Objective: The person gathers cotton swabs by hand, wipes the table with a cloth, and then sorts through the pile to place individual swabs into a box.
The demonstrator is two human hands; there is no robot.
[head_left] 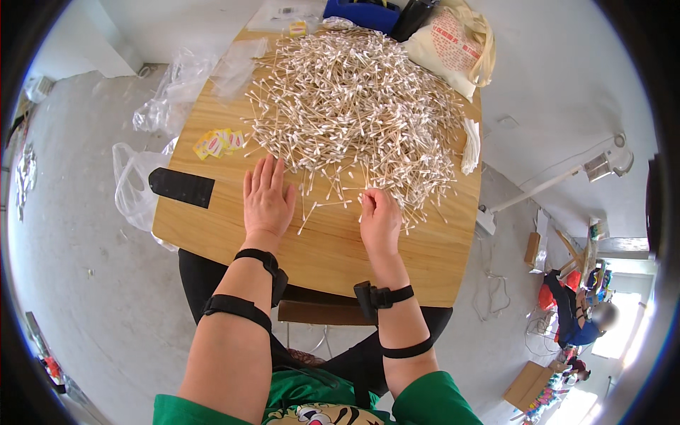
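Note:
A large loose heap of cotton swabs (361, 99) with wooden sticks and white tips covers the far half of the wooden table (319, 244). My left hand (268, 198) lies palm down at the heap's near left edge, open, its fingers stretched out on the wood and fingertips close to the nearest swabs. At the near right edge of the heap, my right hand (380, 218) is closed, with thumb and fingers pressed together among stray swabs. Whatever may be between those fingertips is too small or hidden to make out. Several loose swabs lie between my two hands.
Small yellow packets (218, 143) and a flat black piece (182, 187) lie on the left. Clear plastic bags (170, 92) hang past that edge. A cream tote bag (450, 48) and a blue object (363, 13) stand at the back. White strips (470, 146) lie at the right edge.

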